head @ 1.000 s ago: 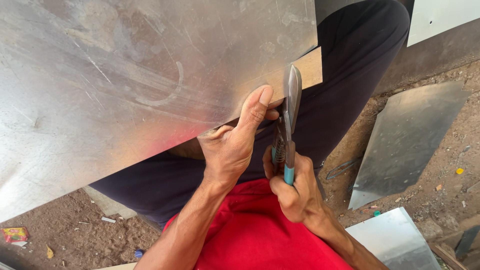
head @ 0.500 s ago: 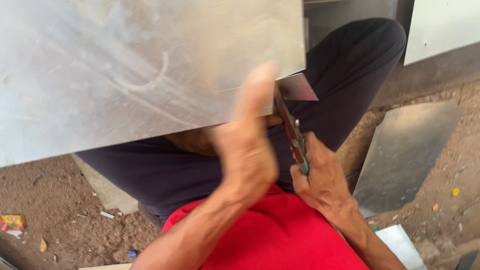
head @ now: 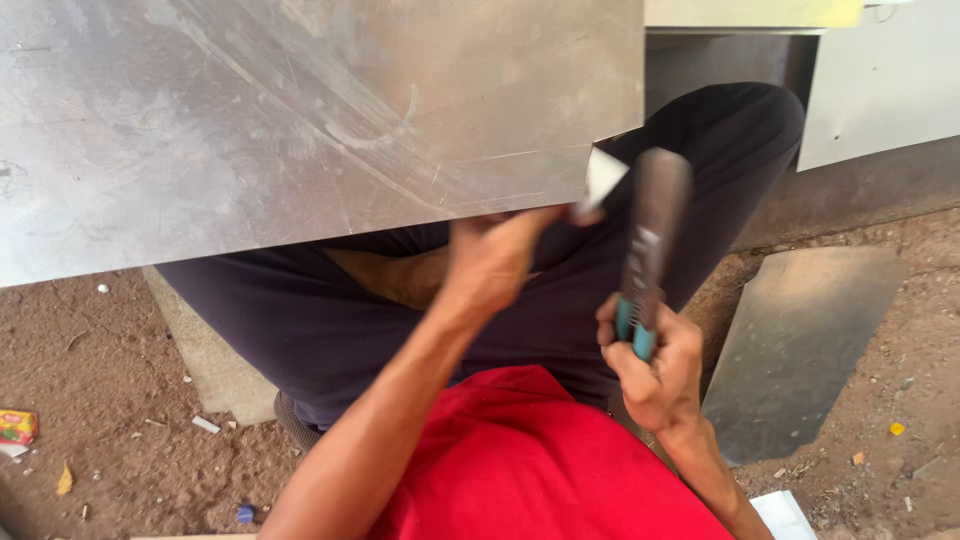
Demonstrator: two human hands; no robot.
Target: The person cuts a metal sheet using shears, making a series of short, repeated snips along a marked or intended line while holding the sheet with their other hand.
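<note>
A large scratched metal sheet [head: 300,110] lies across my lap and fills the upper left of the head view. My left hand [head: 495,255] reaches under its near edge and pinches a small cut metal offcut [head: 602,180] at the sheet's lower right corner. My right hand [head: 655,365] grips tin snips [head: 648,240] with blue-green handles, blades shut and pointing up, just right of that corner and apart from the sheet. I wear a red shirt and dark trousers.
A flat grey metal piece [head: 800,350] lies on the dirt to my right. A pale panel [head: 880,90] stands at the upper right. A concrete slab [head: 205,360] and a small colourful wrapper [head: 15,425] are on the ground at the left.
The snips have come off the sheet's edge and swung to the right. My left hand has moved from the sheet's edge to the cut corner piece. The view has shifted.
</note>
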